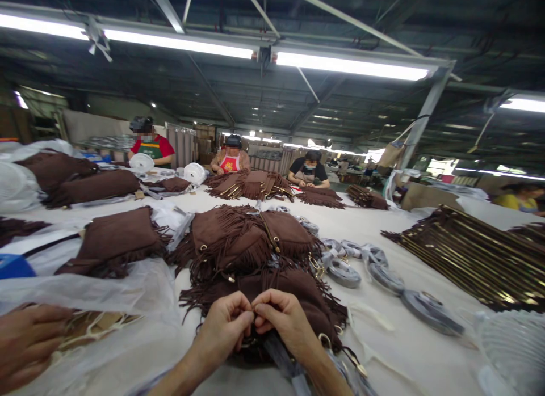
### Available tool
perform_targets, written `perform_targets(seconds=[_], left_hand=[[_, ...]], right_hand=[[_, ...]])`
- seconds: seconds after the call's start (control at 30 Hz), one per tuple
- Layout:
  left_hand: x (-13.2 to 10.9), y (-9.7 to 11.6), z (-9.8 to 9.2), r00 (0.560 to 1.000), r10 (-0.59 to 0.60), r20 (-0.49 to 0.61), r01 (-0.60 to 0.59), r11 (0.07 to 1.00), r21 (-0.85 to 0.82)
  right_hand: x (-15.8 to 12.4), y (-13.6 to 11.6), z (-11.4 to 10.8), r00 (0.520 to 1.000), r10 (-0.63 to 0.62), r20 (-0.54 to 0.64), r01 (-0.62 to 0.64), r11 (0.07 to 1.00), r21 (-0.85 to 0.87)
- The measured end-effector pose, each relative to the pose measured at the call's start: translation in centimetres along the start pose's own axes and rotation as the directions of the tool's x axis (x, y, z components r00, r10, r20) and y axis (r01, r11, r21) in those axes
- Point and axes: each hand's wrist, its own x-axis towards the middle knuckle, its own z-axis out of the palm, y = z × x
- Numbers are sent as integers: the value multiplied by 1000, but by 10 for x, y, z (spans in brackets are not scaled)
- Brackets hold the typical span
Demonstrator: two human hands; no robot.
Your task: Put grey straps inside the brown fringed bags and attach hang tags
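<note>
My left hand (225, 322) and my right hand (283, 316) meet at the bottom centre, both pinched together on a small part of a brown fringed suede bag (298, 291) lying on the white table (383, 226). What the fingertips pinch is too small to name. More brown fringed bags (247, 237) are piled just beyond my hands.
Another person's hand (25, 342) rests at the bottom left on clear plastic (106, 288). Grey wrapped straps (383, 277) lie right of the pile, a row of brown pieces with gold trim (472, 254) farther right. Three workers sit at the far end with more bags.
</note>
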Motion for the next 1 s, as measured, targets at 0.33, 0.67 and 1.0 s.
perform_targets(seconds=[0.33, 0.67, 1.0], left_hand=[[1, -7, 2, 999, 1, -42, 0, 1000, 23], [2, -10, 4, 998, -49, -49, 49, 999, -10], [0, -5, 8, 987, -99, -130, 96, 995, -29]], right_hand=[[-1, 8, 0, 982, -186, -1, 179, 946, -270], [-4, 6, 2, 899, -422, 114, 394, 668, -631], [-2, 17, 4, 860, -488, 148, 442, 568, -694]])
